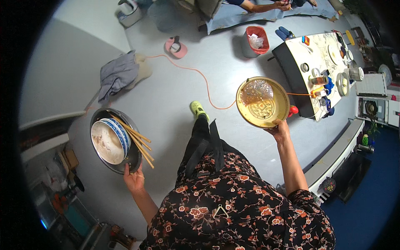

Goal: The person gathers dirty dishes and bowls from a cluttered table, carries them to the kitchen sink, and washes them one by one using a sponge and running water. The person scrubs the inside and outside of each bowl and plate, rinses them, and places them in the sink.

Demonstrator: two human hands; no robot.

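Note:
My left hand (pixel 134 180) grips the near rim of a dark metal basin (pixel 135 161). Inside the basin lie stacked white bowls (pixel 107 142) with blue-patterned outsides, tilted and soiled within. Several wooden chopsticks (pixel 136 136) rest beside the bowls and stick out over the basin's rim. My right hand (pixel 279 129) holds a yellow bowl-shaped vessel (pixel 279 109) by its near edge, thumb over the rim. A brownish liquid or clear film (pixel 257 91) shines in its far part, and a pattern shows on its bottom. The fingers under both vessels are mostly hidden.
An orange cord (pixel 200 72) trails across the grey floor (pixel 175 90). A marble-topped table (pixel 295 50) with dishes and jars stands at right. Ahead are a red-lined bin (pixel 250 51), a pink cap (pixel 179 51) and a seated person's arm (pixel 262 7). Grey cloth (pixel 120 73) lies at left.

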